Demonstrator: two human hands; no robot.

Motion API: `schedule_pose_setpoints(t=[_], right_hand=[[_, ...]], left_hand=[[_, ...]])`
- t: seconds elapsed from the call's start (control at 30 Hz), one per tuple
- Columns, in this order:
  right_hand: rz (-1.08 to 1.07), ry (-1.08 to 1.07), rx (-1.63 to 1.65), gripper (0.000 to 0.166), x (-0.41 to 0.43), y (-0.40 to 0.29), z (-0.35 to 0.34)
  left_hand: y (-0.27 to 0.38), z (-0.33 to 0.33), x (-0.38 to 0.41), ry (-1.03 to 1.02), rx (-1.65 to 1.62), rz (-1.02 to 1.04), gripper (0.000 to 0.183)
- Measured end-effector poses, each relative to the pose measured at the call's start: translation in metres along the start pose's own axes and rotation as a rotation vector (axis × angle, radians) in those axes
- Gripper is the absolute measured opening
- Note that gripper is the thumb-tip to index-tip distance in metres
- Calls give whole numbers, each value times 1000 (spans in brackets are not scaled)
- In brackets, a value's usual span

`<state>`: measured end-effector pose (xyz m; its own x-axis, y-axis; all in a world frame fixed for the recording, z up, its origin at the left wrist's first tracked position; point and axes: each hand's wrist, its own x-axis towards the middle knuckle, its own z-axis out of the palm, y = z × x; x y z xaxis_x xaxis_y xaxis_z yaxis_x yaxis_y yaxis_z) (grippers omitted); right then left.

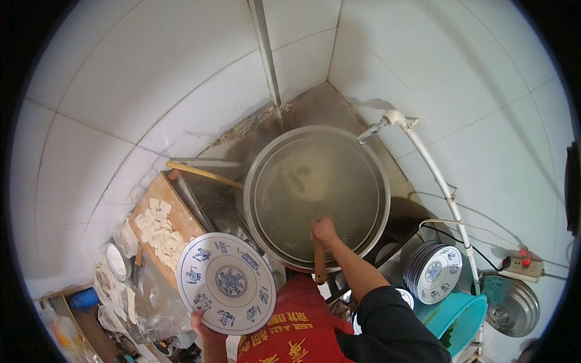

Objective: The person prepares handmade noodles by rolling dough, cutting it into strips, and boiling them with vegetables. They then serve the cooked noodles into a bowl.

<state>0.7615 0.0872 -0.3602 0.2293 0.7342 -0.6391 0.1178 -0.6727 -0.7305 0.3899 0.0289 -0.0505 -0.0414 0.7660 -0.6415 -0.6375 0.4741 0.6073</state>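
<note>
My left hand grips the rim of a white plate patterned in blue, tilted with its face up to me. In my right hand is a wooden handle of a utensil, held over the near part of a large round metal pot. The utensil's working end is hidden in the cloudy, steaming liquid. Pale matter shows blurred under the surface near the middle. Left of the plate, many cut dough pieces lie on a wooden board.
A tap on a white pipe reaches over the pot's right rim. Stacked plates, a turquoise basin with greens and a power socket are at right. A yellow stick leans toward the pot. A bowl of white powder stands left.
</note>
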Motion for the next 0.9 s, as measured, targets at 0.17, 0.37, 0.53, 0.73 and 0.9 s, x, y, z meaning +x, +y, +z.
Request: schedule_pose_setpoints(t=[0.17, 0.37, 0.53, 0.73, 0.9], right_hand=[[40, -37, 340, 30, -40, -32, 5], [306, -193, 834, 22, -65, -21, -42], [144, 42, 105, 27, -33, -11, -53], [-29, 45, 26, 28, -50, -23, -38], [-7, -171, 368, 24, -92, -41, -29]], left_hand=[[2, 1, 3, -25, 2, 21, 71], [3, 12, 4, -22, -12, 19, 72], [4, 8, 9, -53, 15, -15, 73], [2, 1, 13, -58, -11, -28, 73], [3, -5, 25, -125, 1, -7, 68]])
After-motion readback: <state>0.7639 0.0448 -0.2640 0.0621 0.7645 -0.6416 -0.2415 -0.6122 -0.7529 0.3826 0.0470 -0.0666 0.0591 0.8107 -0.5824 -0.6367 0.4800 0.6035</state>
